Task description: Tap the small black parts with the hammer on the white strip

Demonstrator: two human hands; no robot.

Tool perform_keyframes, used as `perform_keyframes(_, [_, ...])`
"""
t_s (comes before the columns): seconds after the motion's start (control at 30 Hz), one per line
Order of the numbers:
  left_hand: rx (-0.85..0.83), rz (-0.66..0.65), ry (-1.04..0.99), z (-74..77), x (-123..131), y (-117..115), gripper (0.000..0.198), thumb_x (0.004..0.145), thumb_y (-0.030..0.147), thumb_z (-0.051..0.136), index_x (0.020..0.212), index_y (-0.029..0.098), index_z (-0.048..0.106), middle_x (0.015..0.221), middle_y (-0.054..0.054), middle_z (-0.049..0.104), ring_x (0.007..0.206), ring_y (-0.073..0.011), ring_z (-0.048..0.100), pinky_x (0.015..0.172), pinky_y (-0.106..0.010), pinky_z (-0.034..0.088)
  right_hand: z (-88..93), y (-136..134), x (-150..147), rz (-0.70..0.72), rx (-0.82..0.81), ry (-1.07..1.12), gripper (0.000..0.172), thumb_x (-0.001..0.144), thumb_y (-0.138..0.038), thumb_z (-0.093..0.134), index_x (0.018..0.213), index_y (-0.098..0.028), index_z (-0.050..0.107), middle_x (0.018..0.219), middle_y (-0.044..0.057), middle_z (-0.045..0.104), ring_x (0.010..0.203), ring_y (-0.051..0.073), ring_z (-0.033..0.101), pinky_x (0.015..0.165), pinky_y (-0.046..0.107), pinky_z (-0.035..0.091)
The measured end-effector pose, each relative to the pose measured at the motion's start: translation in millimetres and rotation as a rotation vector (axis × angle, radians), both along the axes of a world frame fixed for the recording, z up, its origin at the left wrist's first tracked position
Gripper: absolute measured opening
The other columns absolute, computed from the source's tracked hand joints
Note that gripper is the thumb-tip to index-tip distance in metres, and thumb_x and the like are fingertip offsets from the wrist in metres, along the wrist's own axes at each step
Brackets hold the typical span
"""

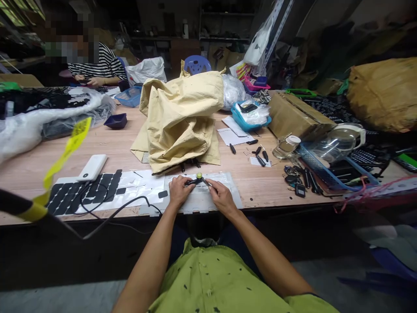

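Observation:
My left hand (178, 191) and my right hand (222, 196) rest on a white sheet (202, 201) at the near edge of the wooden table (130, 148). Between them they hold a small black tool with two legs and a yellow-green knob (199, 179) at its joint. The left fingers are curled round its left leg, the right fingers pinch its right leg. A small black square (163, 194) lies on the sheet just left of my left hand.
A white power bank (92, 167) and cable lie on a sheet of black tiles (81, 193) at left. A crumpled beige bag (180, 119) stands behind my hands. Small black parts (260, 156), a jar (286, 146) and trays sit at right. A person in stripes (94, 67) works far left.

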State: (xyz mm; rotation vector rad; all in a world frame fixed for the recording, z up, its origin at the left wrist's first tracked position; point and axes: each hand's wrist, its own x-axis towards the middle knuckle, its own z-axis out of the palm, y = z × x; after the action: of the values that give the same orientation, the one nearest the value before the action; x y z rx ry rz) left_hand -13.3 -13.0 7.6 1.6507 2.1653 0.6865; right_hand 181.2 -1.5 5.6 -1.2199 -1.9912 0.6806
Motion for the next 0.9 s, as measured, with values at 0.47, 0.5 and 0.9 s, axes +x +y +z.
perform_keyframes(0.47, [-0.014,0.007,0.001,3.0,3.4,0.4,0.017,0.081,0.032,0.074,0.098,0.032,0.079,0.098,-0.003,0.072,0.104,-0.0271,0.058,0.092,-0.04,0.042,4.9,-9.0,-8.3,-0.033,0.022,-0.031,0.04,0.096,-0.022,0.048,0.128,-0.028,0.07,0.11,0.004,0.075,0.102,0.018,0.069,0.091,0.03,0.056])
perform_keyframes(0.5, [-0.018,0.009,0.001,3.8,3.8,0.3,0.017,0.081,0.031,0.075,0.098,0.032,0.079,0.098,-0.003,0.072,0.104,-0.0273,0.058,0.092,-0.04,0.042,5.0,-9.0,-6.8,-0.038,0.034,-0.019,0.04,0.096,-0.023,0.048,0.128,-0.028,0.07,0.111,0.004,0.075,0.103,0.018,0.069,0.091,0.03,0.056])
perform_keyframes(0.9, [0.011,-0.001,0.019,2.0,2.8,-1.5,0.017,0.08,0.032,0.074,0.096,0.031,0.078,0.095,-0.003,0.071,0.103,-0.0279,0.058,0.091,-0.04,0.042,2.9,34.2,1.0,-0.25,0.048,-0.25,0.043,0.096,-0.019,0.047,0.13,-0.031,0.069,0.107,0.003,0.072,0.099,0.02,0.063,0.082,0.027,0.05])
